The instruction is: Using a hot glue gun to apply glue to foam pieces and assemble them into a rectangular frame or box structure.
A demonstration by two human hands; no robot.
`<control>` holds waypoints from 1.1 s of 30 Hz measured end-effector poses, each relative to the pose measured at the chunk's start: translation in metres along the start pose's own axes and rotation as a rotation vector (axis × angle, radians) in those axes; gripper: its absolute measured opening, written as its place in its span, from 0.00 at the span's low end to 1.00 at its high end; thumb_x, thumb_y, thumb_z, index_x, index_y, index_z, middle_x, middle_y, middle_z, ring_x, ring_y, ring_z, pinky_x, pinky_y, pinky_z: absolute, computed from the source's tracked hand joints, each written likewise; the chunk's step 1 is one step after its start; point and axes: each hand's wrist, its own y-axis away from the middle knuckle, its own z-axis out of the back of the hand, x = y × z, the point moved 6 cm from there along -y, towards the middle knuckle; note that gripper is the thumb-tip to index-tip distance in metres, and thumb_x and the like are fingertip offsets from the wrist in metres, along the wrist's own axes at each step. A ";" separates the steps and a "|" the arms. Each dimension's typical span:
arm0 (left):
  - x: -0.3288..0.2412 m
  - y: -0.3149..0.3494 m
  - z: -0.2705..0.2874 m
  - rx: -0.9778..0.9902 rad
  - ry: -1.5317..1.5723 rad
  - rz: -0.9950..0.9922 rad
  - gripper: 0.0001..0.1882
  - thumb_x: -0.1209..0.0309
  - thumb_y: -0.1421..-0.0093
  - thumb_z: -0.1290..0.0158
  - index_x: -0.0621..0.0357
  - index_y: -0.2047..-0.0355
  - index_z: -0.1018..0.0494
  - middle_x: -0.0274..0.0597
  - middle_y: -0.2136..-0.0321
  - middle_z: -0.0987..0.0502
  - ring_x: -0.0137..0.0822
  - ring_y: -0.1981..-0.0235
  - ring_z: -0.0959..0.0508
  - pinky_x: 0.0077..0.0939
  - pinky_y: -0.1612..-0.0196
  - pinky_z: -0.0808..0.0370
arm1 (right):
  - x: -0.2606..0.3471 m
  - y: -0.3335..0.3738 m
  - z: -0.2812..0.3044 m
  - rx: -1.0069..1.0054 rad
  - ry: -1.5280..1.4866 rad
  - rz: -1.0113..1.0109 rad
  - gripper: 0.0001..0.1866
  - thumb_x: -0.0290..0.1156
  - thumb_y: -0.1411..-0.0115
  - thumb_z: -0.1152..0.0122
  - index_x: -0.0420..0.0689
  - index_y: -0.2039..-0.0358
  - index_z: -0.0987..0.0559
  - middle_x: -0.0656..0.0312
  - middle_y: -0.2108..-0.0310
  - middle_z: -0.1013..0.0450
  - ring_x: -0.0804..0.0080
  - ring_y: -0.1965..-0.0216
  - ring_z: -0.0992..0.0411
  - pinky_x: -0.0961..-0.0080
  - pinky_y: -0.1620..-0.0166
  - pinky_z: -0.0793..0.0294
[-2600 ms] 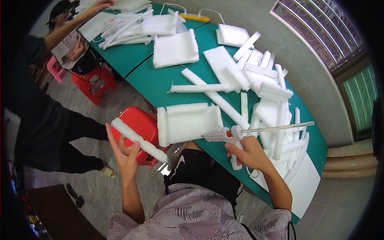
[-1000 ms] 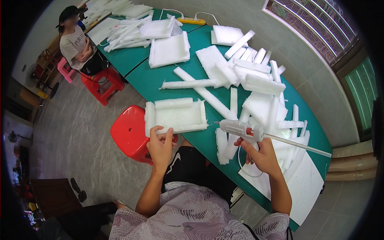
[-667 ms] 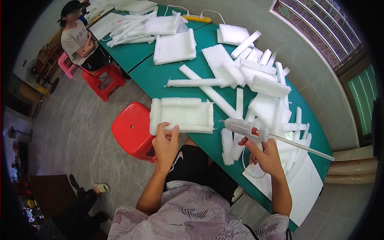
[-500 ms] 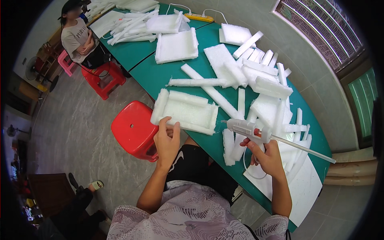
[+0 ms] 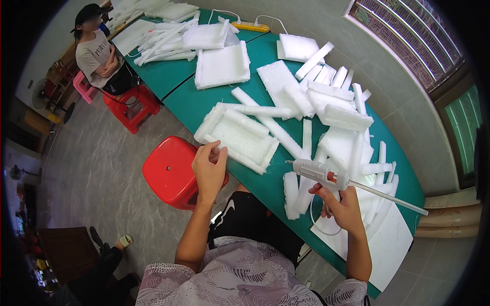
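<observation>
A shallow white foam tray [image 5: 244, 144] with strips standing along its edges sits at the near edge of the green table. My left hand [image 5: 207, 171] grips its near wall, fingers on top and thumb at the outer side. In my right hand [image 5: 341, 205] is a white glue gun [image 5: 312, 170], fingers wrapped round its handle. Its nozzle points left toward the tray and stays apart from it. A long pale glue stick [image 5: 388, 196] sticks out of the gun's back. Thin glue threads hang near the nozzle and the tray's right corner.
Loose foam strips [image 5: 275, 130] and sheets pile up on the green table [image 5: 178, 94]. Another foam tray [image 5: 222, 66] lies farther back, near a yellow power strip [image 5: 250, 26]. A red stool [image 5: 168, 166] stands left of the table. Beyond, a person [image 5: 97, 56] sits with arms folded.
The foam tray has turned slightly clockwise under my left hand, and its near wall shows more. The glue gun has shifted only a little; the whole view has moved slightly.
</observation>
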 end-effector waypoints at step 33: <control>0.038 -0.042 0.007 0.255 0.086 0.318 0.35 0.63 0.50 0.37 0.69 0.48 0.38 0.47 0.62 0.27 0.31 0.68 0.25 0.22 0.69 0.26 | -0.003 0.005 0.015 -0.078 -0.150 0.030 0.15 0.32 0.40 0.47 0.33 0.57 0.25 0.59 0.67 0.23 0.83 0.86 0.33 0.86 0.83 0.35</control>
